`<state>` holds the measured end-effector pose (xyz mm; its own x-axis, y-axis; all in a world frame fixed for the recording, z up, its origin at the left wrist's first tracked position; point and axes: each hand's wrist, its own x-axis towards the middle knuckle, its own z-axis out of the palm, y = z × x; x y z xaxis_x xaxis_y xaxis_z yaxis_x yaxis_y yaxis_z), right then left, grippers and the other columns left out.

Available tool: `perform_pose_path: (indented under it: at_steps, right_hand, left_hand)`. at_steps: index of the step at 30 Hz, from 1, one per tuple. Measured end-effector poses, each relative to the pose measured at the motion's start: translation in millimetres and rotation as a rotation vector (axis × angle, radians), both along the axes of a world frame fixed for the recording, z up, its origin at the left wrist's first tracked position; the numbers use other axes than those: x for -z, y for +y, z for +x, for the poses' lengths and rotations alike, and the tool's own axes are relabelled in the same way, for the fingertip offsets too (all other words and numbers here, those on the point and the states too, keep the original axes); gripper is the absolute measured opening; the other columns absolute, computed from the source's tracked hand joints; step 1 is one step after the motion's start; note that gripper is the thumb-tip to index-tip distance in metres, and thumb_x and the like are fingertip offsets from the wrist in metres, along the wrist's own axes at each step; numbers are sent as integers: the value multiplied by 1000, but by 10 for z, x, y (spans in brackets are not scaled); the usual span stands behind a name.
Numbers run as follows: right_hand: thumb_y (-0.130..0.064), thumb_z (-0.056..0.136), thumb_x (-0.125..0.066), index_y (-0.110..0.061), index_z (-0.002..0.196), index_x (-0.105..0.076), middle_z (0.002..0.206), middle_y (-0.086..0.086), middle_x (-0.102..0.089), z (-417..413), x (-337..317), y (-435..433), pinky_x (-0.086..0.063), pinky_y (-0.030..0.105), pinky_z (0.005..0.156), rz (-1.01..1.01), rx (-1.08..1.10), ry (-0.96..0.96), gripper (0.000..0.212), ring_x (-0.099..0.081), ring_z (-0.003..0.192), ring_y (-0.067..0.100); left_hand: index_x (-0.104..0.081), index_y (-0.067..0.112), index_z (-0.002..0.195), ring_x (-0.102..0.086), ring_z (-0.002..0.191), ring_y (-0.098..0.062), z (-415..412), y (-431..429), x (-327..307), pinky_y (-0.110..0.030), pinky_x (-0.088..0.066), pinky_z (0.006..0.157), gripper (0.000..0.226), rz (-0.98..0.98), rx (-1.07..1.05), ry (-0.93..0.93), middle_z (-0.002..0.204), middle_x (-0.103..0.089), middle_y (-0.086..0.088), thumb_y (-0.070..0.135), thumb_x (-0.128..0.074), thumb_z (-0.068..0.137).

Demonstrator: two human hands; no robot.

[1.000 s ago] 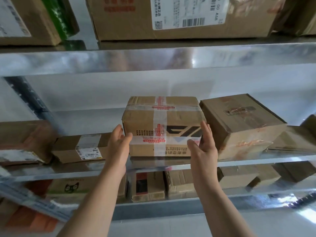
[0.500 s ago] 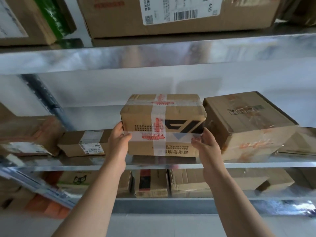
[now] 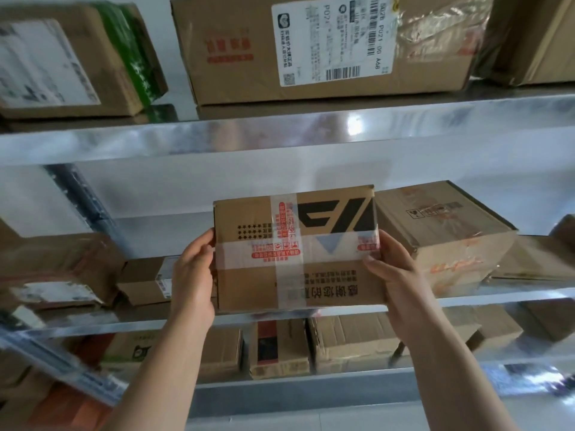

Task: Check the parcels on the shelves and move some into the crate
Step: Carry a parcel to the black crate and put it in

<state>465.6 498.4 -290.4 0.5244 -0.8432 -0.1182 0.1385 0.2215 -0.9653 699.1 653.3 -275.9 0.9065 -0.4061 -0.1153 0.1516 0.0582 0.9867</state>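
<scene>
Your left grip (image 3: 193, 275) and right grip (image 3: 395, 275) each clamp a side edge of the taped parcel (image 3: 295, 253), tipped up at the front lip of the middle shelf (image 3: 93, 321) — glossy tape may let it slip, or its corner could catch the neighbouring box (image 3: 441, 237) just beside.

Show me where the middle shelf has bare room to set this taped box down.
Bare middle shelf shows behind the small labelled box, between the blurred left box and the taped box. That box, gripped by the left hand and right hand, hides the stretch beside the big right box. The lower shelf is crowded.
</scene>
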Motion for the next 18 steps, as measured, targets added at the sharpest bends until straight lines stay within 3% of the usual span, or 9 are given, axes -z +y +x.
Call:
perform_pose_path:
  at_steps: [2,5,10,15,18]
  right_hand:
    - [-1,99,-54,-34,137,-60,119,7,-71,2,-23,65,-57,54,91,-11,20,11,51,-64,117,33]
    - [-1,100,-53,-41,139,-59,124,8,-70,-8,-71,147,-58,56,92,10,11,-21,57,-65,118,30]
    - [-12,101,-58,-44,133,-64,122,10,-71,-5,-109,211,-58,52,84,66,54,-35,46,-66,118,33]
    - [-15,98,-62,-41,133,-65,115,5,-75,-65,-196,269,-55,59,95,112,139,-29,44,-67,112,30]
    - [-15,99,-62,-39,131,-66,114,6,-73,-114,-239,282,-52,60,98,157,170,-31,41,-65,110,29]
  left_hand:
    - [-64,32,130,-57,124,-19,39,41,-31,-38,-53,92,36,-8,1,-7,133,-63,6,15,-42,108]
    - [-67,34,126,-63,117,-18,105,122,-85,-34,-56,75,39,-30,22,-31,123,-69,9,8,-45,105]
    - [-69,36,123,-68,110,-17,90,236,-159,-44,-60,79,40,-99,88,-47,117,-74,8,7,-51,103]
    - [-71,33,116,-67,111,-21,83,302,-170,-49,-56,90,22,-86,154,15,109,-76,4,31,-63,96]
    - [-76,31,92,-69,99,-26,62,341,-186,-58,-50,97,28,-67,319,-13,95,-78,0,54,-68,78]
